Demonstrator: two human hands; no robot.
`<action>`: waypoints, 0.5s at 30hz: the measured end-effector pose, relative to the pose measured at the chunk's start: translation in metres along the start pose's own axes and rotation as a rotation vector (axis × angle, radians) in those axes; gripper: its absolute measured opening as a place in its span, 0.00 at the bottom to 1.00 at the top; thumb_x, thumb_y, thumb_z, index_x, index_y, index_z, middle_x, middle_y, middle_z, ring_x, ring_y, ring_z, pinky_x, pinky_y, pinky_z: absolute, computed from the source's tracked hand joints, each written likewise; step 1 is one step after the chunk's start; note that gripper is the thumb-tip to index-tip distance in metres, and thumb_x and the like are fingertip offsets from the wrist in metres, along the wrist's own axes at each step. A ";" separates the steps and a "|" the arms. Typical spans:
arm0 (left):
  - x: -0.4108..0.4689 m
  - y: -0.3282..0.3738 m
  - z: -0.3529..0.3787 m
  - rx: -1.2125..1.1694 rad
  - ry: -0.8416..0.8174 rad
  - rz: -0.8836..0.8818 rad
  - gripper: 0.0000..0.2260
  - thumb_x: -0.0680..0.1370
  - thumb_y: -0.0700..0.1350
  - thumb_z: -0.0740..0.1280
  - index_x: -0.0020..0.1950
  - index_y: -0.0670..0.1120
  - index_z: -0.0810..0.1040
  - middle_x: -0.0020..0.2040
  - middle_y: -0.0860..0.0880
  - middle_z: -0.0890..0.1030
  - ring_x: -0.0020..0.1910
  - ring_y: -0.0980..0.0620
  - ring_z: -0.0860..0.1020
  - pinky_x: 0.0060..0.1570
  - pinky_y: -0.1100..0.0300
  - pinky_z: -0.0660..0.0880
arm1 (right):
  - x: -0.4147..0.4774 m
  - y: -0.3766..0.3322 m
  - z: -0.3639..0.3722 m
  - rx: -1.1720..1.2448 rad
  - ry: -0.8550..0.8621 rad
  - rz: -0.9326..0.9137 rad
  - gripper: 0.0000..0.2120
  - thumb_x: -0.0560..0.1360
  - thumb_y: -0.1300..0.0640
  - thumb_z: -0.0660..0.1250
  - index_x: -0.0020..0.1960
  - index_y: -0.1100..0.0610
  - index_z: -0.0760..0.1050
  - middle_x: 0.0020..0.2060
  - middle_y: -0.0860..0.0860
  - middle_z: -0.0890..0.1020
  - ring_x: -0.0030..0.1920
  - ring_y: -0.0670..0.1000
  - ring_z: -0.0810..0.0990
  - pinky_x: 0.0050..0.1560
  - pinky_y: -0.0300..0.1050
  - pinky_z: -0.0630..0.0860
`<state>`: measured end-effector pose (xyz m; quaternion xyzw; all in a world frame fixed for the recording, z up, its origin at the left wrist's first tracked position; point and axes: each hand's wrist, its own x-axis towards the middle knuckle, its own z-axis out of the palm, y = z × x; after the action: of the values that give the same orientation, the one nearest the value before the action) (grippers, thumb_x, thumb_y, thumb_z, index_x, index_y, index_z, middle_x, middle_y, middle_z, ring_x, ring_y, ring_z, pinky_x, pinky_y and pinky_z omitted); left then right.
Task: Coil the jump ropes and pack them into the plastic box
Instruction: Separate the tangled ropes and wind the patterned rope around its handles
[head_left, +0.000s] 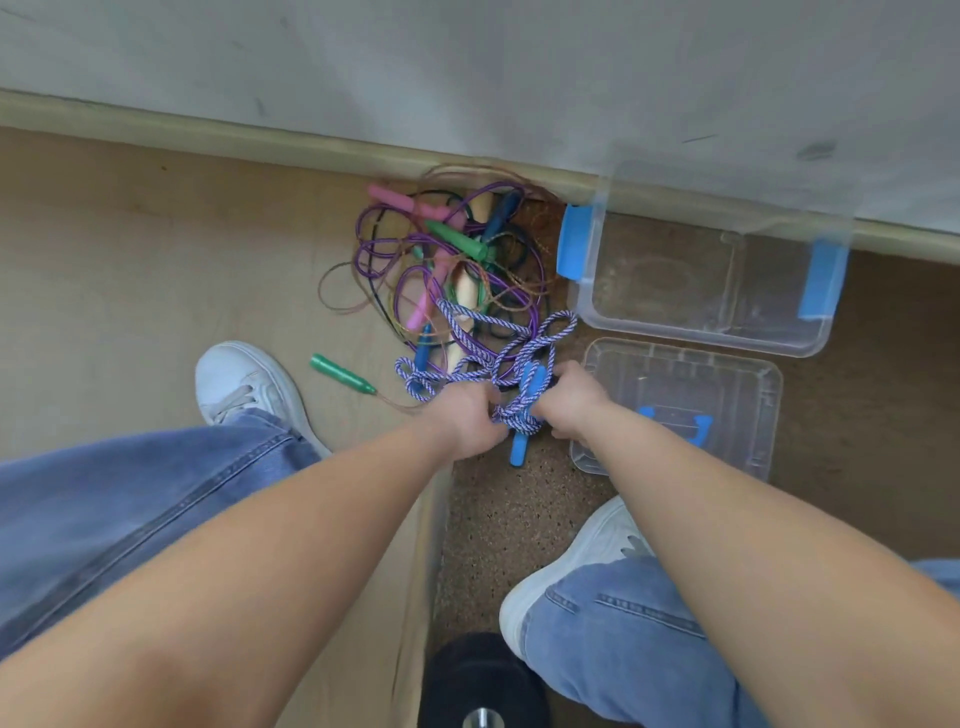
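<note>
A braided purple-and-white jump rope with blue handles lies at the near edge of a tangled pile of jump ropes on the floor. My left hand grips the rope where it is wound round the handles. My right hand holds the handles from the right side. Loose loops of the same rope trail back towards the pile. The clear plastic box with blue latches stands open to the right, by the wall. Its clear lid lies on the floor in front of it.
A loose green handle on a thin brown rope lies left of my hands. My white shoes and jeans frame the spot. A black round weight sits at the bottom edge. The wall and its baseboard run behind the pile.
</note>
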<state>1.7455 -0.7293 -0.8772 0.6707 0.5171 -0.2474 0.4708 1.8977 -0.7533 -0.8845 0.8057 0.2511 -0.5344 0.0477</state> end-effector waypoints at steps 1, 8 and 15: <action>0.003 -0.001 0.011 -0.018 0.018 -0.020 0.24 0.74 0.51 0.70 0.69 0.46 0.73 0.61 0.44 0.78 0.63 0.44 0.75 0.58 0.56 0.73 | 0.003 0.001 0.001 0.077 0.012 -0.006 0.26 0.73 0.60 0.70 0.69 0.55 0.69 0.58 0.56 0.80 0.58 0.59 0.80 0.59 0.58 0.79; 0.024 0.006 0.037 -0.375 0.162 -0.136 0.33 0.71 0.55 0.75 0.72 0.48 0.68 0.62 0.47 0.78 0.61 0.47 0.76 0.48 0.61 0.68 | 0.001 -0.011 0.002 0.583 -0.133 -0.004 0.26 0.76 0.67 0.61 0.72 0.52 0.70 0.62 0.54 0.78 0.53 0.52 0.77 0.42 0.43 0.72; 0.017 0.011 0.007 -0.748 0.244 -0.181 0.33 0.66 0.59 0.78 0.66 0.51 0.71 0.54 0.53 0.80 0.54 0.52 0.79 0.57 0.53 0.77 | -0.023 -0.019 -0.018 0.755 -0.219 -0.119 0.31 0.73 0.78 0.53 0.72 0.58 0.68 0.63 0.60 0.80 0.62 0.59 0.81 0.64 0.55 0.77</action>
<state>1.7629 -0.7278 -0.8901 0.4292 0.6804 -0.0010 0.5940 1.8971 -0.7389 -0.8530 0.6890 0.0764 -0.6735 -0.2564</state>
